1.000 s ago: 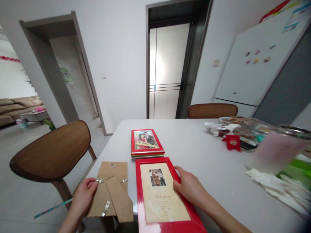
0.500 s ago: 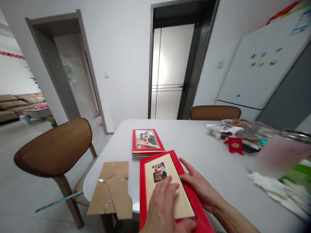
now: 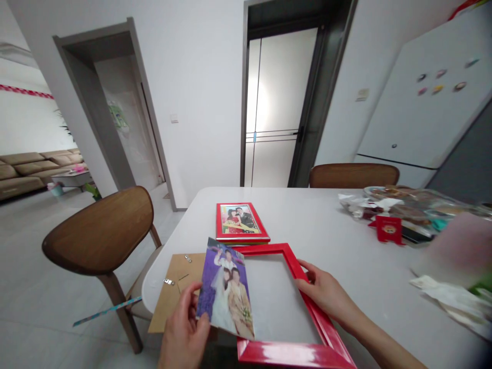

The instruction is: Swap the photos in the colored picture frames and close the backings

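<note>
A wedding photo (image 3: pixel 226 292) with a purple background is pinched by my left hand (image 3: pixel 184 325), thumb in front along its left edge. It tilts over the left part of a red picture frame (image 3: pixel 294 353), which has a see-through opening. My right hand (image 3: pixel 325 292) is closed on the frame's right side, with the thumb on the inner edge. To the left, partly behind the photo, lies a brown backing board (image 3: pixel 163 305) with metal clips. Beyond the frame rests another red framed photo (image 3: pixel 240 221) of a couple.
A white table (image 3: pixel 326 230) carries it all. Plastic-wrapped items, a red packet (image 3: pixel 389 229) and white tissue (image 3: pixel 448 302) crowd its right side. A wooden chair (image 3: pixel 102 230) stands at left, another (image 3: pixel 353 176) at the far edge.
The pale panel with a small picture, earlier lying in the red frame under my left hand, is out. My left hand has moved left and now holds the wedding photo; the frame's opening shows through.
</note>
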### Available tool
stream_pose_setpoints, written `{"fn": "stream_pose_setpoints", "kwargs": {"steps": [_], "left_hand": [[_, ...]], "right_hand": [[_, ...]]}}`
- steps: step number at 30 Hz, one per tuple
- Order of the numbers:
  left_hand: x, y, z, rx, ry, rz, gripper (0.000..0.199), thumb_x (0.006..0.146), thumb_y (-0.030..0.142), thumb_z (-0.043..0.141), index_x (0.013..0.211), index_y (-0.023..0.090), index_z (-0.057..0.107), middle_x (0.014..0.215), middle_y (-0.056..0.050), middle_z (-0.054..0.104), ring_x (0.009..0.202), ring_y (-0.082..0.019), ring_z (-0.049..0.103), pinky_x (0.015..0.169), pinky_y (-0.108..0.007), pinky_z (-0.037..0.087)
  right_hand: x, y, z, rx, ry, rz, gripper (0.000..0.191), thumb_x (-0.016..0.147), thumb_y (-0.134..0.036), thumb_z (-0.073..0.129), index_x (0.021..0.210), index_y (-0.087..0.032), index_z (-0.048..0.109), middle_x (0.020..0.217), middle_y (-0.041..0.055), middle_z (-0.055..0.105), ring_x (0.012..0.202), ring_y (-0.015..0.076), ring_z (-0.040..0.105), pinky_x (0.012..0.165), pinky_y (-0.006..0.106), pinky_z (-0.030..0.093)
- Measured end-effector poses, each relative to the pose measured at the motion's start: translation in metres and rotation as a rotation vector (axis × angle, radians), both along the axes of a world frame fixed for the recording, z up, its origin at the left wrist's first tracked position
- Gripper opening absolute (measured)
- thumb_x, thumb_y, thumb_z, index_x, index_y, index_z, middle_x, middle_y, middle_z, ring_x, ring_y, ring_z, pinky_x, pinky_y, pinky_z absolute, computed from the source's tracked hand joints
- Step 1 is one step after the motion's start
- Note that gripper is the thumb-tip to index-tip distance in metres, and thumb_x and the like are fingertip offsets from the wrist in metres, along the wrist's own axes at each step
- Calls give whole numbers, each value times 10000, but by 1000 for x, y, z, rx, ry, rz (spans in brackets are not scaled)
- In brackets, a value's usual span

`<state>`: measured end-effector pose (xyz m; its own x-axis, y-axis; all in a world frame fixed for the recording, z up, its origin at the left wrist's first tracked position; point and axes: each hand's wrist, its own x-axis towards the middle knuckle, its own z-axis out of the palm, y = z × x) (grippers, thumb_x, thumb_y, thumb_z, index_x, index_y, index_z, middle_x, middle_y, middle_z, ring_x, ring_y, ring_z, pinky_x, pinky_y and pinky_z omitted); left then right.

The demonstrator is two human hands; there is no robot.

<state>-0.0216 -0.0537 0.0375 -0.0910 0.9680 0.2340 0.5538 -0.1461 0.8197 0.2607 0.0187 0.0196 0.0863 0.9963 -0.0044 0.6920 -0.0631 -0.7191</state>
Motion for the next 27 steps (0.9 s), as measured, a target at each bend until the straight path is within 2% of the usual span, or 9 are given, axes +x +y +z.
{"fn": "stream_pose_setpoints", "kwargs": {"steps": [3,6,9,14,19,23,27], "left_hand": [[-17,1,-21,-102,1,25,366,674,263,423,1015,138,474,625,14,533,576,-170,548,537,-258,428],[-22,1,-30,-146,93,16,353,665,232,410,995,140,495,588,26,517,537,-158,532,520,-241,403],[-21,1,-28,-160,213,15,356,682,220,390,1017,149,489,603,13,546,553,-169,551,528,-246,402],[-19,2,-21,-195,483,2,353,729,204,359,1067,169,457,678,-30,606,700,-205,596,580,-262,414],[-19,0,-18,-245,618,6,326,756,227,360,1059,174,469,768,-63,636,737,-230,605,618,-309,439],[-16,-4,-22,-134,649,8,326,757,252,381,1055,168,483,953,-95,609,807,-234,596,668,-335,466],[-7,-7,-31,92,662,-105,343,706,234,453,1034,155,516,1029,-121,570,952,-247,537,785,-353,454]], "right_hand": [[0,0,-5,53,-160,-6,449,689,-283,399,1093,-123,509,794,55,648,702,191,598,632,257,414],[-3,-2,-6,66,-253,2,423,696,-288,396,1066,-130,529,874,76,644,779,207,592,688,267,412],[-4,-3,-8,66,-306,-2,418,704,-282,396,1073,-132,522,932,84,633,829,211,579,731,277,408],[-3,-4,-12,74,-399,0,413,716,-294,395,1070,-121,519,939,99,614,854,218,560,764,295,396],[-3,-4,-13,67,-426,10,434,725,-299,384,1089,-95,503,951,119,598,854,226,550,772,309,391],[-4,-5,-13,72,-427,16,430,733,-298,374,1096,-103,494,947,110,594,853,218,547,776,302,388],[-3,-6,-12,66,-429,19,426,747,-307,358,1092,-98,495,916,109,594,836,216,549,767,302,390]]}}
